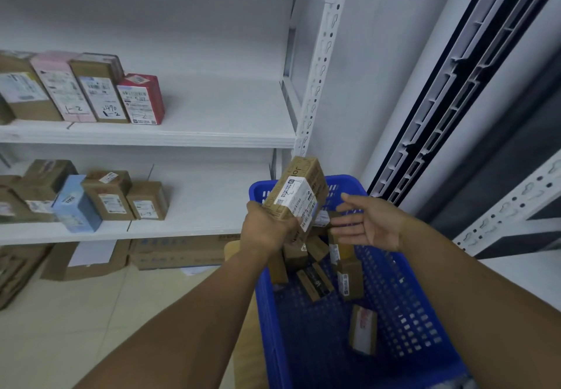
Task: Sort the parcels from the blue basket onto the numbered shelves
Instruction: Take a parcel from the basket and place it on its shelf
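A white metal rack [321,54] stood against a pale wall, over a floor [121,312] of light tiles. Its upper shelf [227,121] carried a row of boxes at the left, among them a pink box [57,85] and a red box [141,98], some with "1-2" handwritten on their labels. The lower shelf [197,206] held brown cartons and a light blue box [77,203], also grouped at the left. Flat cardboard cartons [179,252] lay on the floor beneath the rack. To the right ran a dark-framed panel [455,85] and the corner of a second white rack [516,206]. The blue basket [409,312] sat just in front of the rack's corner post, with several small brown parcels [315,281] scattered inside it. Both bare forearms reached forward over the basket. The left hand [267,227] gripped a brown parcel [299,194] by its lower end, fingers curled round it, holding it tilted above the basket's far end with its white label facing the camera. The right hand [370,224] hovered just beside that parcel, palm turned toward it, fingers straight and spread, holding nothing.
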